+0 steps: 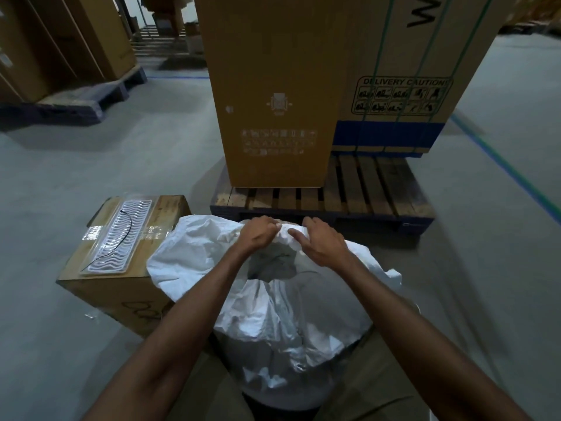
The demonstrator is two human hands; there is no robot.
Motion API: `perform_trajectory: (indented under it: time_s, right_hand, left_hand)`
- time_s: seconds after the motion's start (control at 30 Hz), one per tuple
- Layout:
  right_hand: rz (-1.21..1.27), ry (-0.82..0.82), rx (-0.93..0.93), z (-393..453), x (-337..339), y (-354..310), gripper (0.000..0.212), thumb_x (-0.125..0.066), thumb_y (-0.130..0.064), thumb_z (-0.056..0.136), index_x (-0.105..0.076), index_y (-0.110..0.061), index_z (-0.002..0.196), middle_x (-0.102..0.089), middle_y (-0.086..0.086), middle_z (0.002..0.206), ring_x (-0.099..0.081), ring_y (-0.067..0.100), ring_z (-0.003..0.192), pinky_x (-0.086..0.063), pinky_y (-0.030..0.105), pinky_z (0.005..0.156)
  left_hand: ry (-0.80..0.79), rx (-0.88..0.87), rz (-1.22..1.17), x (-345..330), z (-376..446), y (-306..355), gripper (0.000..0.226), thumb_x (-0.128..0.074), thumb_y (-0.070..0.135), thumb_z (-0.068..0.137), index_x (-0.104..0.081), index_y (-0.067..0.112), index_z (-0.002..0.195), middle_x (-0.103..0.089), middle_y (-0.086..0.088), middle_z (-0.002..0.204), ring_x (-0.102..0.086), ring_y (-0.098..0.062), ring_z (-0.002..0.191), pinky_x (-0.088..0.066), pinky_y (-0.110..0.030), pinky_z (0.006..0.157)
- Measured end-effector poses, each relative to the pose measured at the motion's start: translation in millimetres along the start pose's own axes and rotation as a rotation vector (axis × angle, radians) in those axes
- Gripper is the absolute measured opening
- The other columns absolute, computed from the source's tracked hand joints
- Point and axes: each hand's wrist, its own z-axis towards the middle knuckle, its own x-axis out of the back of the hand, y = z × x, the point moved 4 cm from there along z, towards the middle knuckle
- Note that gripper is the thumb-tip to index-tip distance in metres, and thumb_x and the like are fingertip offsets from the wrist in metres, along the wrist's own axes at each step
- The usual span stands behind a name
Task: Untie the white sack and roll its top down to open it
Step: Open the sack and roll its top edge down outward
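Observation:
A big white woven sack (273,323) stands on the floor right below me, its top spread wide and crumpled. Both arms reach over the mouth to the far rim. My left hand (258,233) is closed on a fold of the far edge. My right hand (318,241) pinches the same edge just beside it, fingers curled over the fabric. Between my forearms the dark inside of the sack (273,265) shows, with a thin black cord or wire lying in it. No knot or tie is visible.
A taped cardboard box (121,268) topped by a white wavy plastic tray (118,235) stands touching the sack's left side. Just beyond the sack is a wooden pallet (364,192) carrying tall cartons (273,101). More cartons on a pallet (60,56) sit far left. Grey concrete floor (91,162) surrounds.

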Motion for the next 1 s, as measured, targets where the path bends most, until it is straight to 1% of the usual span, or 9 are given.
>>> perform_trajectory:
  time_s: [0.1, 0.27, 0.33, 0.4, 0.63, 0.7, 0.83, 0.93, 1.0]
  right_hand:
    - [-0.135, 0.137, 0.007, -10.5, -0.2, -1.2, 0.044, -0.034, -0.057, 0.105, -0.056, -0.019, 0.109, -0.066, 0.003, 0.097, -0.061, 0.02, 0.083, -0.048, 0.038, 0.073]
    - [0.406, -0.046, -0.182, -12.7, 12.5, 4.7, 0.052, -0.037, -0.058, 0.104, -0.06, -0.015, 0.087, -0.061, 0.003, 0.084, -0.057, 0.018, 0.075, -0.045, 0.037, 0.071]
    - [0.578, -0.207, -0.291, -12.4, 11.8, 7.5, 0.059, -0.035, -0.064, 0.103, -0.06, -0.012, 0.109, -0.06, 0.002, 0.104, -0.06, 0.018, 0.094, -0.045, 0.037, 0.084]
    - [0.655, -0.311, -0.401, -16.0, 8.8, 13.0, 0.079, -0.031, -0.074, 0.097, -0.056, -0.01, 0.137, -0.062, 0.007, 0.127, -0.06, 0.028, 0.116, -0.046, 0.046, 0.101]
    - [-0.068, 0.173, -0.075, -50.6, 24.1, 1.5, 0.052, -0.03, -0.064, 0.103, -0.055, -0.019, 0.11, -0.06, 0.001, 0.101, -0.059, 0.021, 0.091, -0.045, 0.039, 0.08]
    - [-0.132, 0.218, -0.066, -57.0, 21.5, -0.6, 0.047, -0.03, -0.058, 0.105, -0.056, -0.018, 0.101, -0.065, 0.006, 0.095, -0.06, 0.026, 0.085, -0.039, 0.038, 0.073]
    - [0.556, 0.011, -0.321, -43.6, 12.2, 12.9, 0.057, -0.036, -0.06, 0.104, -0.068, -0.015, 0.09, -0.069, 0.007, 0.087, -0.066, 0.028, 0.084, -0.05, 0.04, 0.08]
    - [1.012, -0.284, -0.494, -40.5, 13.5, 21.6, 0.059, -0.045, -0.063, 0.1, -0.073, -0.011, 0.11, -0.076, 0.016, 0.104, -0.071, 0.035, 0.101, -0.053, 0.047, 0.098]
    - [1.135, -0.358, -0.501, -41.3, 16.8, 21.7, 0.06, -0.044, -0.059, 0.102, -0.071, -0.007, 0.118, -0.075, 0.021, 0.11, -0.069, 0.04, 0.109, -0.052, 0.052, 0.103]
  left_hand:
    - [-0.075, 0.049, -0.138, 0.7, 0.3, 2.1, 0.028, -0.047, 0.027, 0.105, -0.068, 0.011, 0.094, -0.067, -0.015, 0.102, -0.062, -0.029, 0.095, -0.048, -0.054, 0.095]
    - [-0.173, -0.291, -0.019, -6.4, -25.5, 27.7, 0.048, -0.042, 0.048, 0.106, -0.055, 0.018, 0.142, -0.056, 0.003, 0.131, -0.051, -0.013, 0.117, -0.041, -0.033, 0.094]
    - [-0.223, -0.285, 0.033, -15.5, -27.3, 27.1, 0.058, -0.04, 0.055, 0.104, -0.05, 0.016, 0.147, -0.054, -0.001, 0.137, -0.048, -0.016, 0.122, -0.038, -0.035, 0.1]
    - [-0.183, -0.271, 0.043, -20.7, -24.9, 27.7, 0.066, -0.036, 0.066, 0.098, -0.065, 0.014, 0.127, -0.066, -0.008, 0.123, -0.056, -0.021, 0.11, -0.045, -0.046, 0.098]
    - [0.02, -0.018, -0.083, -7.5, -21.3, 28.1, 0.043, -0.051, 0.051, 0.08, -0.077, 0.017, 0.075, -0.075, -0.006, 0.086, -0.067, -0.024, 0.078, -0.055, -0.045, 0.082]
    - [0.018, 0.008, -0.143, -6.4, -16.7, 25.8, 0.048, -0.052, 0.049, 0.077, -0.079, 0.01, 0.081, -0.076, -0.009, 0.088, -0.068, -0.028, 0.084, -0.055, -0.05, 0.087]
    - [-0.1, -0.089, -0.16, -5.9, -24.5, 31.8, 0.048, -0.052, 0.054, 0.092, -0.074, 0.013, 0.101, -0.072, -0.007, 0.105, -0.066, -0.03, 0.099, -0.051, -0.049, 0.093]
    - [-0.128, -0.284, 0.031, -10.0, -35.6, 36.9, 0.051, -0.042, 0.059, 0.102, -0.057, 0.023, 0.136, -0.057, 0.002, 0.133, -0.054, -0.016, 0.116, -0.044, -0.04, 0.096]
    - [-0.14, -0.358, 0.091, -18.4, -39.4, 40.7, 0.044, -0.038, 0.058, 0.104, -0.057, 0.022, 0.122, -0.059, 0.001, 0.12, -0.053, -0.015, 0.105, -0.043, -0.039, 0.089]
